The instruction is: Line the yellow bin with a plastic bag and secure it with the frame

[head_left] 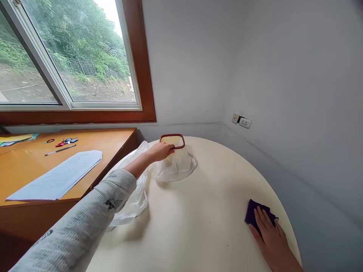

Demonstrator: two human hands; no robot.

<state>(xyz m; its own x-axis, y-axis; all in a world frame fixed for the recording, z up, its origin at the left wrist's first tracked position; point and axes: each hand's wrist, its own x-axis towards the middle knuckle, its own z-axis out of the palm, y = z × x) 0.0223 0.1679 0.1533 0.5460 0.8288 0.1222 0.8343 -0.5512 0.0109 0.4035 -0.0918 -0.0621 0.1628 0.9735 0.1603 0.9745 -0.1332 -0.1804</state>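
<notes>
On the far side of the round table [204, 207], my left hand [162, 151] is closed on the brown rim of a small bin [172, 135]. Translucent plastic [177, 166] flares out around the bin's lower part. Beneath my left forearm a crumpled clear plastic bag [136, 204] spreads over the table's left side. My right hand [270, 234] lies flat on a folded dark purple cloth [251, 213] near the right edge, fingers stretched out across it. Part of the cloth is hidden under the palm.
A wooden desk [119, 139] adjoins on the left, bearing papers [62, 175], a pen [60, 150], keys [66, 141] and colourful folders [18, 139]. Behind stand a wall and a wood-framed window [147, 90]. A power socket [245, 122] is on the right wall. Tiny dark specks dot the tabletop.
</notes>
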